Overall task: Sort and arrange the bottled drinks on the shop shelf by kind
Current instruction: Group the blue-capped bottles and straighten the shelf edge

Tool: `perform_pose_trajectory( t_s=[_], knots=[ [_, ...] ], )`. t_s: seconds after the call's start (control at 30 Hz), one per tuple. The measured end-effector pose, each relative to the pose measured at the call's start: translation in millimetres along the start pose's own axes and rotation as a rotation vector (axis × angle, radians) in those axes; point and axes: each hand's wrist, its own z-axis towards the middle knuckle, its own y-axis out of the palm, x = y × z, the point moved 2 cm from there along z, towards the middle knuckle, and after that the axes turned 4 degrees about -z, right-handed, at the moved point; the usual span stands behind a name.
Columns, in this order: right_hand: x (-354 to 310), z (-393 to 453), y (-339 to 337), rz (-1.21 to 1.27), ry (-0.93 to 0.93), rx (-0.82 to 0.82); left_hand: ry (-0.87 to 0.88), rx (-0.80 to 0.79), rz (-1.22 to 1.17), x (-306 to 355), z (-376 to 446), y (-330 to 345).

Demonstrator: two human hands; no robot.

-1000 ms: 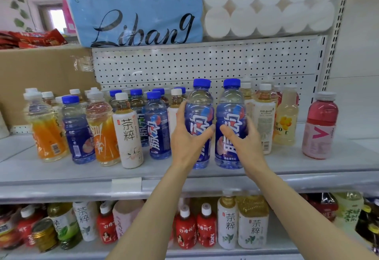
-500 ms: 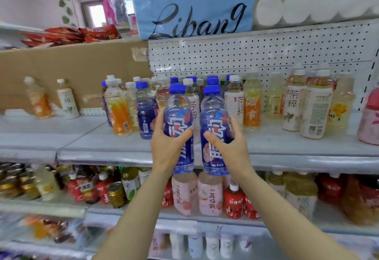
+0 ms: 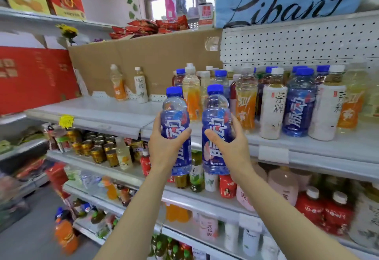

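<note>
Two blue-capped bottles were held up in front of the shelf edge, one per hand, upright and side by side, not touching the shelf. Far left on the drinks shelf (image 3: 98, 108) a wide bare stretch ran in front of the cardboard backing (image 3: 143, 58), with only an orange-label bottle (image 3: 117, 83) and a white tea bottle (image 3: 141, 85) standing at the back, near each other. Left hand (image 3: 166, 147) gripped the left blue bottle (image 3: 175, 128) round its label, thumb across the front, fingers wrapped behind. Right hand (image 3: 229, 147) gripped the right blue bottle (image 3: 215, 128) the same way, thumb on the label. Right of the hands the mixed cluster (image 3: 266, 99) stood crowded: orange drinks, white tea bottles and more blue-capped ones jumbled together, including a matching blue bottle (image 3: 298, 106) at the front between two white ones.

Step, as judged: carry phase, both bottles pulled out of the mix and headed for a spot of their own. Next move likely called for setting the pair down together on the bare left stretch, bases flat, labels forward, clear of the two bottles at the back, then going back for the remaining blue ones. Risk: tipping when both were released at once.
</note>
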Motion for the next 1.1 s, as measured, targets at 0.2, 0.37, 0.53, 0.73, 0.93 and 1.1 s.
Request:
perform_pose_trajectory(
  t_s=[0.2, 0.37, 0.53, 0.73, 0.93, 1.1],
  knots=[
    [14.9, 25.1, 69.6, 0.021, -0.034, -0.101, 0.027, 0.131, 0.045, -14.2, 38.0, -55.2],
    [30.2, 40.4, 126.4, 0.054, -0.011, -0.171, 0.046, 0.244, 0.058, -26.7, 65.1, -102.9],
    [39.1, 48.8, 187.7, 0.088, 0.008, -0.187, 0.048, 0.277, 0.064, -44.4, 96.3, -161.7],
    [52.5, 52.9, 283.3, 0.129, 0.041, -0.172, 0.055, 0.287, 0.078, -56.1, 145.4, -247.8],
    [63.7, 54.0, 380.9, 0.154, 0.059, -0.154, 0.052, 0.251, 0.084, -58.5, 198.2, -331.1],
    [76.9, 63.0, 443.3, 0.161, 0.091, -0.14, 0.028, 0.246, 0.055, -73.2, 237.7, -376.8]
  ],
)
